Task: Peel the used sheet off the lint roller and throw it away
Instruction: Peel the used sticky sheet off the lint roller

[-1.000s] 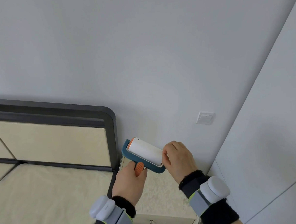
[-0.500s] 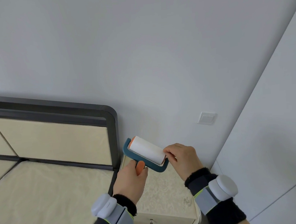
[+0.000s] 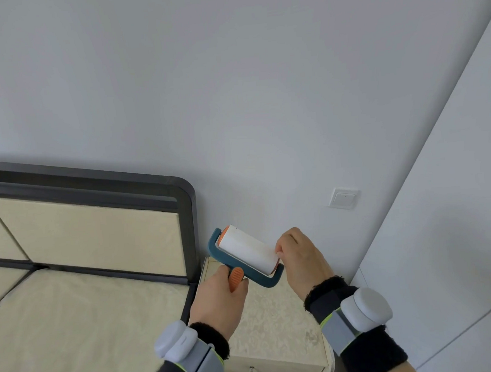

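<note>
A lint roller [image 3: 247, 252] with a white paper roll, teal frame and orange handle is held up in front of the wall, above a bedside cabinet. My left hand [image 3: 221, 299] is closed around the orange handle from below. My right hand [image 3: 300, 257] is at the roll's right end, with thumb and fingertips pinched on the edge of the white sheet. Whether the sheet edge has lifted from the roll is too small to tell.
A cream bedside cabinet [image 3: 277, 326] with drawers stands below the hands. A bed [image 3: 74, 328] with a dark-framed headboard [image 3: 108, 195] fills the left. A wall switch [image 3: 343, 198] is on the grey wall; a white panel [image 3: 459, 229] runs along the right.
My right hand has slid from the front of the roll to its right end and upward, now pinching at the sheet's edge. The roller has tilted slightly.
</note>
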A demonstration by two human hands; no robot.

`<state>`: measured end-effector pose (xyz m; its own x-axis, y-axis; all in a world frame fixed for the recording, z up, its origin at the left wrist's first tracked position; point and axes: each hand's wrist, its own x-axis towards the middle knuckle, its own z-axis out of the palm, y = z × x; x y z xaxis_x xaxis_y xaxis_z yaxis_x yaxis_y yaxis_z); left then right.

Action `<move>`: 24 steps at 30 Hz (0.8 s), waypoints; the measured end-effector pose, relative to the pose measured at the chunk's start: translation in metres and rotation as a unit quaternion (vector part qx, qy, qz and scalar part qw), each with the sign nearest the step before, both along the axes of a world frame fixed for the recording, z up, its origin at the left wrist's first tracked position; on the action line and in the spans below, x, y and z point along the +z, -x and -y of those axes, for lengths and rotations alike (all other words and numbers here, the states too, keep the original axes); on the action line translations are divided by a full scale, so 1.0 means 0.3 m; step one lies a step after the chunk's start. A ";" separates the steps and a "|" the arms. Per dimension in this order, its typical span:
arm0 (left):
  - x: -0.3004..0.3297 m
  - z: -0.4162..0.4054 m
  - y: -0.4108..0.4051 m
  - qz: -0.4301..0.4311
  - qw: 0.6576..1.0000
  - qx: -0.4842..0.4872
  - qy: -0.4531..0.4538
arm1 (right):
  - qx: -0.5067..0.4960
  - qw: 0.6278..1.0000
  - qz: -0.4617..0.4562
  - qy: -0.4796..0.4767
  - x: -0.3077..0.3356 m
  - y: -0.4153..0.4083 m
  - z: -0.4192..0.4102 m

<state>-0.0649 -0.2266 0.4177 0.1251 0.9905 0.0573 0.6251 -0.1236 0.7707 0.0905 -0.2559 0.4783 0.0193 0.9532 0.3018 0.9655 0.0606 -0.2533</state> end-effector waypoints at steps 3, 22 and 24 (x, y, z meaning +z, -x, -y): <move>0.004 -0.001 0.000 0.000 1.000 0.000 -0.004 | -0.010 1.000 -0.009 -0.002 -0.005 0.010 -0.002; -0.015 0.008 -0.004 -0.003 1.000 -0.009 0.012 | -0.071 0.971 -0.225 -0.031 0.039 0.018 0.010; -0.014 0.008 -0.005 -0.006 1.000 -0.009 0.013 | -0.068 0.971 -0.226 -0.043 0.037 0.021 0.011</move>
